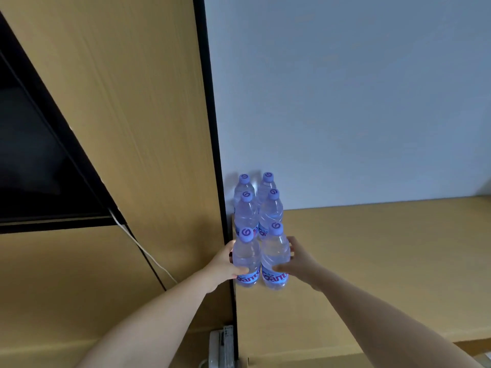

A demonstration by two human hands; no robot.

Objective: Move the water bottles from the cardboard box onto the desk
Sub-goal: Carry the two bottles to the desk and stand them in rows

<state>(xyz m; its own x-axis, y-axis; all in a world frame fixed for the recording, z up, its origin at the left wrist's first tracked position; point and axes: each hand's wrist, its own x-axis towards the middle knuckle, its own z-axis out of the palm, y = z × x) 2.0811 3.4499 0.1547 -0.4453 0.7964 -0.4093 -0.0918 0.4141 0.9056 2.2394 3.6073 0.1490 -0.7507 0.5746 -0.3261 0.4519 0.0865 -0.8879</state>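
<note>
Front two bottles — labels with large purple lettering, partly hidden, not fully legible, swirl logo on caps

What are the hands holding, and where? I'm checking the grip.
Left hand grips the front-left bottle mid-body; right hand grips the front-right bottle mid-body.

Wooden desk bearing six upright bottles in two rows of three, beside its left partition.

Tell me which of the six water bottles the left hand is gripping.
The left hand grips the front-left bottle, nearest the camera and beside the dark partition edge. The right hand holds its neighbour, the front-right bottle; the other four stand untouched.
</note>
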